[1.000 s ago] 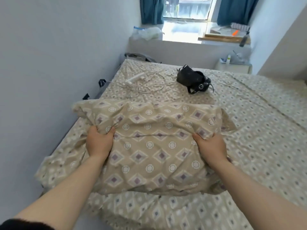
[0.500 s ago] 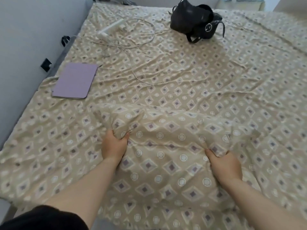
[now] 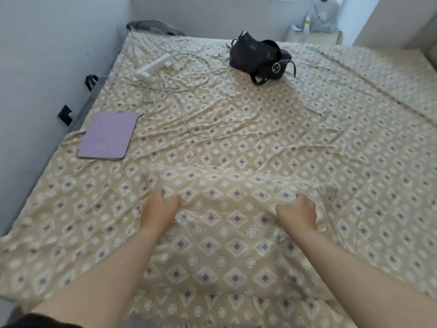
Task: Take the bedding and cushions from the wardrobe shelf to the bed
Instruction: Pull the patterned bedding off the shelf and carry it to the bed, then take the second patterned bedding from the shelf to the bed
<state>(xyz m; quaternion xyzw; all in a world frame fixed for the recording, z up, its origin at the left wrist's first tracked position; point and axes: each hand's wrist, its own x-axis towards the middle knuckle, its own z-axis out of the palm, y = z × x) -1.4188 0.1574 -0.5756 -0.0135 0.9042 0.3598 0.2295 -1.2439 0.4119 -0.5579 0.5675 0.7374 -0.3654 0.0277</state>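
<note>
A beige cushion (image 3: 227, 233) with a diamond and circle print lies flat near the front edge of the bed (image 3: 307, 143), whose sheet has the same print. My left hand (image 3: 160, 210) grips the cushion's far left part, fingers curled into the fabric. My right hand (image 3: 299, 215) grips its far right part the same way. Both forearms reach over the cushion from the front. The wardrobe is out of view.
A purple tablet case (image 3: 107, 136) lies at the bed's left side. A white power strip (image 3: 152, 67) with loose cables (image 3: 186, 91) and a black handbag (image 3: 257, 58) sit further back. A wall (image 3: 42, 67) runs along the left.
The cushion has come down from held above the bed to lying on the sheet. My view has tilted down, and both hands have kept their grip on it.
</note>
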